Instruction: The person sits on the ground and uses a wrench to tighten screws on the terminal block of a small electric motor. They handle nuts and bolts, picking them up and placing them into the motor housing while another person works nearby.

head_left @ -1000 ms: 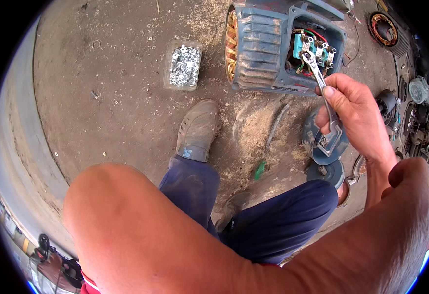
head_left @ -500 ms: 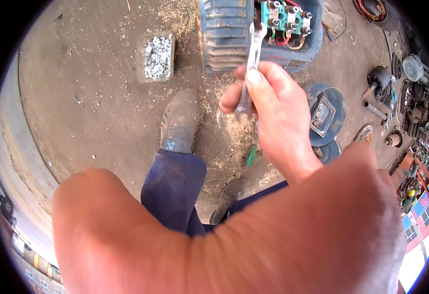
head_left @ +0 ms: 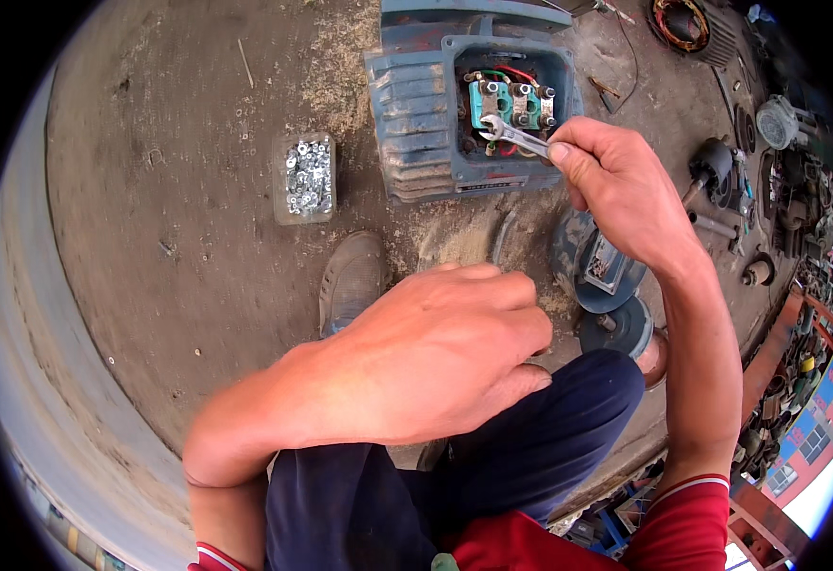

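Observation:
My right hand [head_left: 621,186] grips one end of a silver open-end wrench [head_left: 523,139] between thumb and fingers. The wrench's open jaw lies at the lower left of a green terminal block [head_left: 502,100] with metal studs and nuts. Whether the jaw sits around a nut, I cannot tell. Coloured wires run about the block inside the open junction box [head_left: 454,114] of a dusty blue electric motor [head_left: 407,124]. Nearer to me, my left hand [head_left: 426,352] hangs above my lap, back upward and fingers curled; anything inside it is hidden.
Left of the motor, a clear plastic tub [head_left: 308,181] holds many small metal nuts and washers. A round blue metal part [head_left: 568,252] lies right of the motor's front. Loose motor parts [head_left: 711,167] and a copper-wound stator [head_left: 683,24] are farther right, near a scrap pile [head_left: 806,214].
The wrench has swung from nearly upright to slanting across the terminal block, as my right hand moved right. My left hand has come into view above my lap. The view has shifted too.

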The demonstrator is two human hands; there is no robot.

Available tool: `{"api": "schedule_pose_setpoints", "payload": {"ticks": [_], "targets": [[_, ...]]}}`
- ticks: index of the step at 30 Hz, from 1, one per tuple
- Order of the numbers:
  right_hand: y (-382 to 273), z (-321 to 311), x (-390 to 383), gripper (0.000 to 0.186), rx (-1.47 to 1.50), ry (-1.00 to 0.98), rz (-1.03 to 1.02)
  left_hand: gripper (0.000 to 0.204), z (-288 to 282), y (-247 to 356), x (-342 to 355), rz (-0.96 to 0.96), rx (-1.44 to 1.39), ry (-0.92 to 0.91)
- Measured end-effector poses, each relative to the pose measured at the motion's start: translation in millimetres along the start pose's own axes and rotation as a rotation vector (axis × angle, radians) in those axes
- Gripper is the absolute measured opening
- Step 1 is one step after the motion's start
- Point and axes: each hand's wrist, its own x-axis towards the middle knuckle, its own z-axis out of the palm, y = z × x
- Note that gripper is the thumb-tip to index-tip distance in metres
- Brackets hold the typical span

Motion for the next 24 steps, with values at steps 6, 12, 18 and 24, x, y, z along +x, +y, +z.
{"api": "schedule_pose_setpoints", "payload": {"ticks": [6, 12, 18, 24], "targets": [[14, 17, -9, 0.022, 0.201, 0.023, 0.069, 0.022, 3, -20, -3, -0.062, 0.150, 0.164], [8, 0, 2, 0.021, 0.030, 0.037, 0.038, 0.036, 0, -60, 10, 0.015, 0.486, 0.605], [-14, -24, 18, 0.020, -0.243, -0.048, -0.042, 0.043, -7, -90, 28, 0.072, 0.620, 0.733], [-2, -20, 16, 0.022, -0.210, -0.072, -0.128, 0.037, -3, -94, 37, 0.055, 0.556, 0.768]]}}
